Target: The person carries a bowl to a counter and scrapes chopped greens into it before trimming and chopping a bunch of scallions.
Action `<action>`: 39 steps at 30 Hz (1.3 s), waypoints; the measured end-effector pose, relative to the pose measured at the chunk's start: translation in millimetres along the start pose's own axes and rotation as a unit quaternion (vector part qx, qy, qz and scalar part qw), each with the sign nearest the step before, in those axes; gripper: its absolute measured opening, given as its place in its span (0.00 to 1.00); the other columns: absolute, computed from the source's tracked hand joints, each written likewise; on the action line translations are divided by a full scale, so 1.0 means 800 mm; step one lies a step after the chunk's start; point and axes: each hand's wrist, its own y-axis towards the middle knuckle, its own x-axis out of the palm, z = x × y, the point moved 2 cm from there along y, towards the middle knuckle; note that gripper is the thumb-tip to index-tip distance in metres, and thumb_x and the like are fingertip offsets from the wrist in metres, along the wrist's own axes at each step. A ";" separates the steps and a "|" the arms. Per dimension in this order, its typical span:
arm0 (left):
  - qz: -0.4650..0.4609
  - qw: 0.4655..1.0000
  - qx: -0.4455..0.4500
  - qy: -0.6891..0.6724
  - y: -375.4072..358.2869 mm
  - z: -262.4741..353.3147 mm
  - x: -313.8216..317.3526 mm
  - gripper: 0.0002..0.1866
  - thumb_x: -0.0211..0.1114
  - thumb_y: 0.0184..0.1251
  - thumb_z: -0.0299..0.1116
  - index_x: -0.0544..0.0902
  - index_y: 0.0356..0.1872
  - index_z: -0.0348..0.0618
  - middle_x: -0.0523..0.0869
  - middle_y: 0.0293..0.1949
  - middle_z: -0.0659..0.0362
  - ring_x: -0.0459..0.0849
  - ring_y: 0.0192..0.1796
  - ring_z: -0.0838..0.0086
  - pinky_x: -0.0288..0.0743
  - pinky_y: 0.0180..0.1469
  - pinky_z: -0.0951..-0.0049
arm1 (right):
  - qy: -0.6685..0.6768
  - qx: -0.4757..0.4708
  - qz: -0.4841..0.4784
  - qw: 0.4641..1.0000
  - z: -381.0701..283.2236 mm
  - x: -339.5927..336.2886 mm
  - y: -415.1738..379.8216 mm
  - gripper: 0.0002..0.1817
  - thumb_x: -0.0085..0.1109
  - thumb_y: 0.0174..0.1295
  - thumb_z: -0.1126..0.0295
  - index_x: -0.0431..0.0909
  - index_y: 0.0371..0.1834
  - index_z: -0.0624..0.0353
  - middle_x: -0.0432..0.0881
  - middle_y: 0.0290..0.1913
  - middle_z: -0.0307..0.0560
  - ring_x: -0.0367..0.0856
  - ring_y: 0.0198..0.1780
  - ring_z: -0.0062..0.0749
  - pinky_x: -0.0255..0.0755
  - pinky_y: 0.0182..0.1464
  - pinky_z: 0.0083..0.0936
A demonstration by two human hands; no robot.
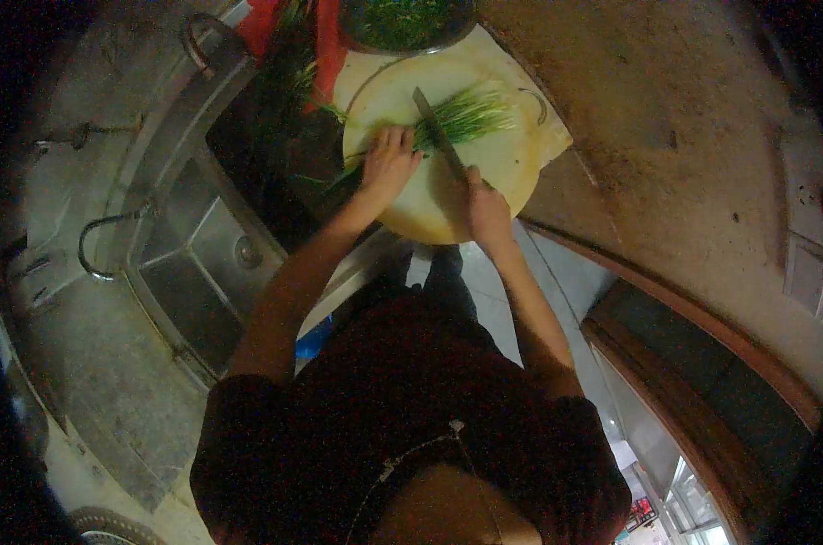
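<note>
A round pale cutting board [420, 207] lies below my hands. Across it stretches a bunch of thin green stalks [477, 111], likely scallions or chives, with whitish ends toward the right. My left hand [391, 165] is closed over the bunch, its fingers bent and pressing down. My right hand [487, 211] is wrapped round the handle of a knife [440, 136]. The blade slants up and left across the stalks, just right of my left fingers. Whether its edge touches the board cannot be made out.
A bowl [409, 51] of chopped greens stands beyond the board. More long greens and a red bag [328, 53] lie at the upper left. Left of me is a steel sink [207, 254] with a curved faucet [89, 245]. A brown worktop [647, 109] spreads to the right.
</note>
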 end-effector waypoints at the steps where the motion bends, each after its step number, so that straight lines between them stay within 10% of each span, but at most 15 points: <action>1: 0.001 1.000 0.000 0.001 0.001 -0.003 0.006 0.25 0.55 0.55 0.43 0.69 0.50 0.36 0.69 0.48 0.48 0.65 0.54 0.51 0.63 0.53 0.56 | 0.019 0.009 -0.003 1.000 -0.006 0.000 0.014 0.13 0.44 0.56 0.70 0.63 0.45 0.56 0.76 0.32 0.58 0.75 0.34 0.54 0.68 0.35 0.43; 7: 0.136 0.978 0.070 0.141 -0.010 -0.001 0.029 0.21 0.58 0.51 0.39 0.70 0.44 0.36 0.71 0.41 0.50 0.71 0.47 0.57 0.74 0.40 0.62 | 0.027 0.004 0.026 0.999 -0.016 0.021 0.061 0.12 0.38 0.60 0.63 0.63 0.43 0.56 0.77 0.30 0.58 0.76 0.33 0.54 0.68 0.34 0.44; 12: -0.064 0.995 -0.063 0.045 -0.021 0.002 0.008 0.21 0.59 0.47 0.37 0.72 0.42 0.35 0.72 0.43 0.47 0.75 0.45 0.54 0.73 0.40 0.60 | 0.041 0.004 0.029 0.999 -0.021 0.012 0.042 0.12 0.40 0.60 0.62 0.65 0.41 0.56 0.77 0.29 0.58 0.76 0.31 0.53 0.68 0.32 0.46; 20: -0.088 0.995 -0.053 -0.004 0.002 -0.019 -0.023 0.22 0.58 0.49 0.41 0.71 0.42 0.34 0.75 0.41 0.44 0.77 0.39 0.53 0.71 0.41 0.59 | 0.271 0.037 0.147 0.951 0.051 -0.014 -0.067 0.12 0.51 0.56 0.67 0.69 0.41 0.59 0.77 0.27 0.56 0.76 0.26 0.47 0.69 0.28 0.34; 25: -0.052 0.992 0.012 -0.117 0.067 0.030 -0.091 0.27 0.56 0.55 0.41 0.66 0.52 0.32 0.74 0.45 0.41 0.73 0.46 0.49 0.67 0.49 0.57 | 0.301 0.165 0.211 0.915 0.098 -0.044 -0.102 0.08 0.50 0.59 0.71 0.67 0.34 0.66 0.72 0.23 0.44 0.66 0.26 0.20 0.62 0.28 0.17; 39: 0.026 0.995 0.082 -0.056 0.161 0.058 0.009 0.33 0.58 0.51 0.51 0.66 0.53 0.36 0.68 0.51 0.43 0.64 0.55 0.50 0.58 0.57 0.57 | 0.368 0.219 0.180 0.886 0.119 -0.032 -0.118 0.10 0.50 0.59 0.65 0.69 0.35 0.62 0.72 0.19 0.47 0.71 0.20 0.29 0.64 0.20 0.24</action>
